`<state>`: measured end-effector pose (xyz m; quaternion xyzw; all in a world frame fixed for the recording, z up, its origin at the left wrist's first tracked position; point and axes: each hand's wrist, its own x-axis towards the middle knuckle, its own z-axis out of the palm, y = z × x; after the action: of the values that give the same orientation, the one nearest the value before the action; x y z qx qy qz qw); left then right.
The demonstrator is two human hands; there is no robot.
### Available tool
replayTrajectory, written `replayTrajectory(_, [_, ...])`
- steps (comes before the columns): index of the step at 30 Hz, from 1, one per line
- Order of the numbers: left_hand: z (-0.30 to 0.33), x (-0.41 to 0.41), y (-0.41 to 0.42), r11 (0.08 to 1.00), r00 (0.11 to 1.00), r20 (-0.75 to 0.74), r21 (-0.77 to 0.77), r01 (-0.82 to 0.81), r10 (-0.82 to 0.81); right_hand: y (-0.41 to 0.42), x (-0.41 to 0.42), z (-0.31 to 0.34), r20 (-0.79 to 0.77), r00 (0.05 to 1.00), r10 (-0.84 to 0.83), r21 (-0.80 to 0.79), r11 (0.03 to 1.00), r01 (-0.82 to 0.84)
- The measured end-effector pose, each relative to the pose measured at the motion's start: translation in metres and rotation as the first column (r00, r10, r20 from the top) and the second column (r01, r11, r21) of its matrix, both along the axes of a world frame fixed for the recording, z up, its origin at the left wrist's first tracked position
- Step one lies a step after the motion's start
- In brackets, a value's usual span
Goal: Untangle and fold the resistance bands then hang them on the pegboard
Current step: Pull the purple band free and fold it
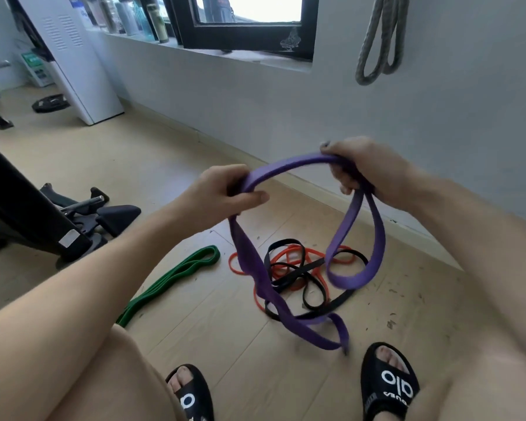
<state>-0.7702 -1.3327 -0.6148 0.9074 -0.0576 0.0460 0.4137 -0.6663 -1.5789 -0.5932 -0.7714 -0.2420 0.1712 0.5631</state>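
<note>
Both hands' fingers (pixel 257 197) curled round purple band (pixel 289 168); span runs left-right, loops hanging floorward.

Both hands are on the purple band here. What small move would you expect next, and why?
Probably lift and draw the hands apart to pull the purple band straight. The left hand and right hand each hold it in a grip, but its lower loops hang twisted, reaching down over the orange band and black band tangle on the floor.

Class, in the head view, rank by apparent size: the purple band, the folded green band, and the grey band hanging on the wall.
1. purple band, though it is nearest the camera.
2. green band
3. grey band, cut off at the top edge, so unsure against the green.
</note>
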Motion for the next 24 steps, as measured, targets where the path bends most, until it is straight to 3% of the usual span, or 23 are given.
replayTrajectory(2, [0.007, -0.004, 0.001, 0.994, 0.996, 0.076, -0.103, -0.045, 0.053, -0.008, -0.002, -0.009, -0.151, 0.985, 0.08, -0.159, 0.982, -0.104])
replayTrajectory(4, [0.014, -0.008, -0.003, 0.984, 0.994, 0.101, -0.177, -0.031, 0.05, -0.005, -0.012, -0.014, -0.271, 0.949, 0.158, -0.187, 0.959, -0.213])
replayTrajectory(7, [0.012, -0.008, -0.014, 0.987, 0.997, 0.079, -0.157, 0.034, -0.022, 0.024, -0.032, -0.011, -0.188, 0.948, 0.257, -0.165, 0.943, -0.289])
replayTrajectory(12, [0.005, -0.004, -0.002, 0.998, 0.997, -0.041, -0.015, 0.064, -0.065, 0.038, -0.036, -0.009, -0.103, 0.974, 0.202, 0.034, 0.979, -0.2])
replayTrajectory(17, [-0.021, -0.013, -0.001, 0.981, 0.965, -0.18, -0.058, 0.186, -0.193, 0.035, -0.035, 0.007, -0.113, 0.969, 0.221, 0.202, 0.96, -0.195])
replayTrajectory(21, [-0.036, -0.015, -0.002, 0.989, 0.967, -0.205, -0.028, 0.148, -0.15, 0.022, -0.022, 0.021, -0.158, 0.978, 0.135, 0.326, 0.942, -0.078])
replayTrajectory(23, [-0.035, -0.011, 0.002, 0.99, 0.974, -0.196, 0.059, 0.125, -0.111, 0.007, -0.009, 0.019, -0.136, 0.989, 0.06, 0.273, 0.962, -0.021])
replayTrajectory(24, [-0.033, -0.01, 0.004, 0.99, 0.98, -0.186, 0.106, 0.092, -0.071, 0.0, -0.003, 0.015, -0.084, 0.996, 0.032, 0.162, 0.987, -0.018])
